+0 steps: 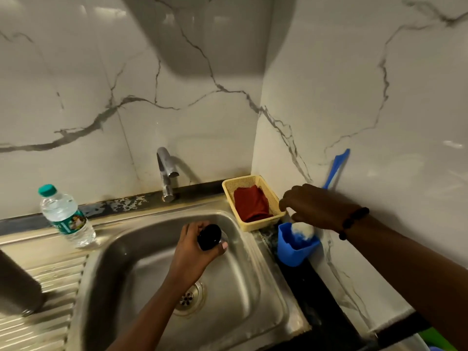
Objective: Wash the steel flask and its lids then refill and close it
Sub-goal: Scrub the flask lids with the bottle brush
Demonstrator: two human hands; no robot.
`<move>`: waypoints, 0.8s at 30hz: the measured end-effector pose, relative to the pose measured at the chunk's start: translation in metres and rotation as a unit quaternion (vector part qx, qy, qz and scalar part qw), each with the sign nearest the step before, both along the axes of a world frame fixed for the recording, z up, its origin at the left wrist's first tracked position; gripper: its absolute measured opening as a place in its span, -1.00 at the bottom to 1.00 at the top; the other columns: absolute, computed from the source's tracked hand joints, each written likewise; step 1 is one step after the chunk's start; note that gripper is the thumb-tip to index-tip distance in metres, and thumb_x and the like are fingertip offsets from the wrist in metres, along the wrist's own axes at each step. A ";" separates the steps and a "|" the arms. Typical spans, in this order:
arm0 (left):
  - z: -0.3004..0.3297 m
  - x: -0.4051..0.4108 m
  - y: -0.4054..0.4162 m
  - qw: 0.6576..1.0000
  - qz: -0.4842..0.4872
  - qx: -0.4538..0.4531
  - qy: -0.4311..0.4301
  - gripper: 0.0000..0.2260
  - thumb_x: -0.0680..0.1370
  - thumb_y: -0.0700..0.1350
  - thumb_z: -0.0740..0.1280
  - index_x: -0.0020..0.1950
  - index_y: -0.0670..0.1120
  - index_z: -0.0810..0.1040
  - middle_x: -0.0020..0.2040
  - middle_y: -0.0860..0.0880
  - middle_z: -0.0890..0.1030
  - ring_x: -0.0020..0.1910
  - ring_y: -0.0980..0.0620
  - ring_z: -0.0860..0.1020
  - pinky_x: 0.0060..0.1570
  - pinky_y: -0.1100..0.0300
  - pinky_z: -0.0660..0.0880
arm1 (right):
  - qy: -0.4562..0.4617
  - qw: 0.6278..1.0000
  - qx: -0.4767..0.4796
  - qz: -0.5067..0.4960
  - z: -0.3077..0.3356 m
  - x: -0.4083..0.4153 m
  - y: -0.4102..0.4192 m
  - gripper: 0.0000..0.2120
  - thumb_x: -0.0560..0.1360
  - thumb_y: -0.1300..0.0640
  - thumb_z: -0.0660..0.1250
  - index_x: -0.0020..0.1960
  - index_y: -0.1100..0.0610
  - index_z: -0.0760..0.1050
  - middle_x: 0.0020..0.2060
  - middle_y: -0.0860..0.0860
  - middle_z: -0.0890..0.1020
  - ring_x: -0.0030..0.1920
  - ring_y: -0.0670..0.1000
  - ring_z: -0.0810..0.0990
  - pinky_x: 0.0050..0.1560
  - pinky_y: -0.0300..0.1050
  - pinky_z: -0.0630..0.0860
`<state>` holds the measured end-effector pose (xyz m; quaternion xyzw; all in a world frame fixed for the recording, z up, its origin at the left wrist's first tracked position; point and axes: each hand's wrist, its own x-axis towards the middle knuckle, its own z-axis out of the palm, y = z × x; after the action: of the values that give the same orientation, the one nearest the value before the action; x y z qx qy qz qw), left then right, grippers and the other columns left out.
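A round black flask lid (209, 236) is held over the basin of the stainless steel sink (141, 252) by the left hand (195, 252), whose fingers and thumb are curled round its rim; the lid sits at about 12 o'clock from the perforated round drain (188, 297). The right hand (314, 206) is reached out at 3 o'clock from the lid, above a blue plastic cup (293, 252) that stands on the dark counter edge just beside the sink. Its fingers are bent downward toward a white foamy scrubber (302, 230) resting in the cup; whether the scrubber is actually pinched cannot be told, since the fingertips are hidden. A beaded dark bracelet (353, 221) is worn on that wrist.

The dark steel flask body (17, 287) is seen blurred at 9 o'clock, standing on the ribbed steel draining board (50, 279) at the left edge of the view. A clear plastic water bottle with a green cap (64, 216) stands at 10 o'clock from the lid. A chrome tap (166, 173) is mounted at 12 o'clock behind the basin. At 1 o'clock a yellow mesh plastic basket (263, 222) holds a folded red cloth (250, 203). A blue handle (335, 168) leans against the veined white marble wall (379, 97).
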<state>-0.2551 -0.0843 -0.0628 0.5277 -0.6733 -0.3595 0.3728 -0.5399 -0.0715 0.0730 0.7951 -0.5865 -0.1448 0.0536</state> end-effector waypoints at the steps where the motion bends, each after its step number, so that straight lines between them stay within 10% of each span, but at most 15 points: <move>1: 0.002 -0.001 0.002 1.000 0.004 0.007 0.019 -0.50 0.36 0.02 0.60 0.21 0.06 0.48 0.16 0.09 0.49 0.09 0.22 0.50 -0.07 0.46 0.42 | -0.060 0.998 -0.013 -0.005 0.001 0.005 0.000 -0.68 0.52 0.09 0.40 0.26 0.01 0.54 0.18 -0.03 0.60 0.17 0.02 0.55 0.13 -0.08 0.48; 5: 0.009 0.009 0.006 0.990 0.050 0.029 0.125 -0.64 0.41 -0.07 0.57 0.09 0.12 0.49 0.07 0.08 0.60 0.00 0.26 0.59 -0.18 0.44 0.51 | -0.372 0.928 -0.018 -0.029 -0.021 0.047 -0.012 -0.79 0.50 0.16 0.41 0.13 0.10 0.61 0.06 -0.02 0.65 0.09 -0.02 0.60 0.12 -0.05 0.54; 9: 0.003 0.037 0.002 0.989 0.082 0.040 0.118 -0.68 0.48 0.27 0.40 0.08 0.09 0.60 0.03 0.02 0.69 0.04 0.12 0.65 0.11 0.07 0.57 | -0.544 0.836 0.035 -0.063 -0.071 0.101 -0.033 -0.64 0.51 0.08 0.43 0.29 0.01 0.52 0.14 -0.14 0.58 0.14 -0.11 0.58 0.05 -0.26 0.52; 14: 0.004 0.065 -0.005 0.987 0.127 0.038 0.093 -0.90 0.56 0.07 0.39 -0.06 0.08 0.65 0.00 0.01 0.70 0.01 0.18 0.63 0.12 0.08 0.51 | -0.550 0.834 0.044 -0.018 -0.126 0.153 -0.080 -0.54 0.46 0.27 0.45 0.32 0.01 0.53 0.49 -0.14 0.25 0.42 -0.14 0.31 0.35 -0.26 0.37; 17: 0.003 0.078 -0.013 0.985 0.154 0.034 0.074 -0.93 0.55 0.02 0.42 -0.12 0.10 0.65 -0.01 -0.03 0.69 -0.01 0.15 0.64 0.07 0.13 0.51 | -0.523 0.853 0.008 -0.006 -0.140 0.176 -0.109 -0.60 0.51 0.34 0.36 0.30 0.06 0.54 0.43 -0.03 0.42 0.42 -0.03 0.39 0.44 -0.04 0.34; 21: 0.001 0.091 -0.022 0.983 0.169 0.029 0.059 -0.94 0.55 -0.02 0.43 -0.11 0.04 0.64 0.03 -0.02 0.68 0.00 0.14 0.65 0.08 0.13 0.55 | -0.376 0.924 -0.028 0.065 -0.149 0.203 -0.156 -0.30 0.53 0.15 0.39 0.57 -0.01 0.15 0.55 0.06 0.21 0.49 0.13 0.23 0.46 0.02 0.27; 24: -0.002 0.095 -0.030 0.981 0.185 0.023 0.055 -0.94 0.53 0.01 0.45 -0.11 0.08 0.61 0.09 0.03 0.66 0.06 0.13 0.64 0.15 0.05 0.56 | -0.403 0.911 -0.027 0.089 -0.153 0.220 -0.188 -0.28 0.55 0.31 0.30 0.59 0.03 0.05 0.54 0.15 0.19 0.45 0.17 0.32 0.38 0.03 0.41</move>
<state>-0.1601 -0.1140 -0.0650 0.6311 -0.5341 -0.3279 0.4571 -0.3203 -0.2598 -0.0800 0.8329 -0.4890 0.2089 -0.1532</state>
